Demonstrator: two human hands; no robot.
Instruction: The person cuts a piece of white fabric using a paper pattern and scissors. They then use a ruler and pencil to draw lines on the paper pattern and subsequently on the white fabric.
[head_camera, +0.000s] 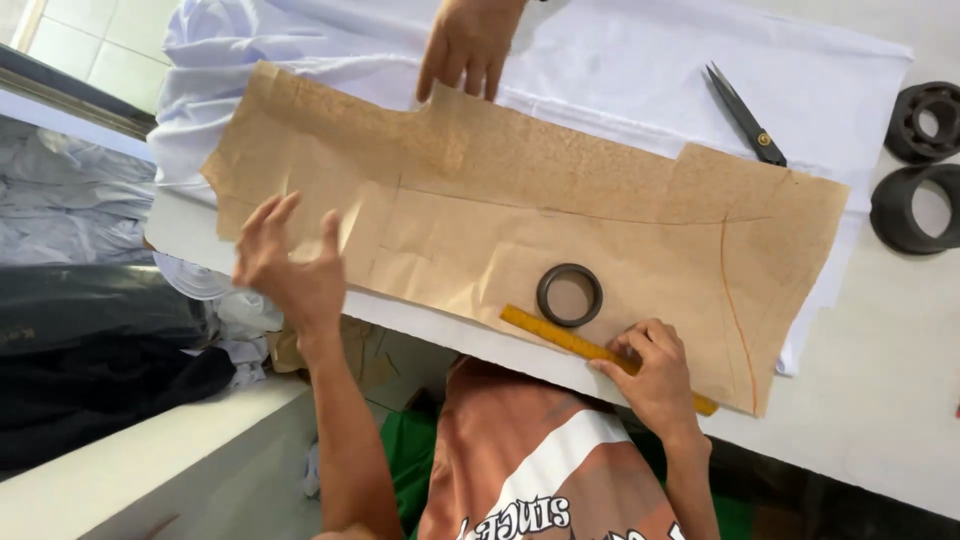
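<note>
- Head view: a brown paper pattern piece (560, 215) lies flat on white cloth (640, 70) spread over a pale table (880, 400). Its long axis runs from upper left to lower right, and its near edge reaches the table's near edge.
- A yellow ruler (570, 340) lies on the pattern's near edge, its long axis slanting down to the right, roughly along that edge.
- The right hand (650, 375) presses on the ruler, fingers spread flat, not curled around it.
- The left hand (290, 265) hovers over the pattern's left end, fingers loose and spread, holding nothing.
- A dark ring weight (569, 295) sits on the pattern just above the ruler.
- Another person's hand (468, 45) rests fingertips on the pattern's far edge.
- Black scissors (745, 115) lie on the cloth beyond the pattern, tips pointing up-left; two dark round weights (920, 165) sit on the table at far right.
</note>
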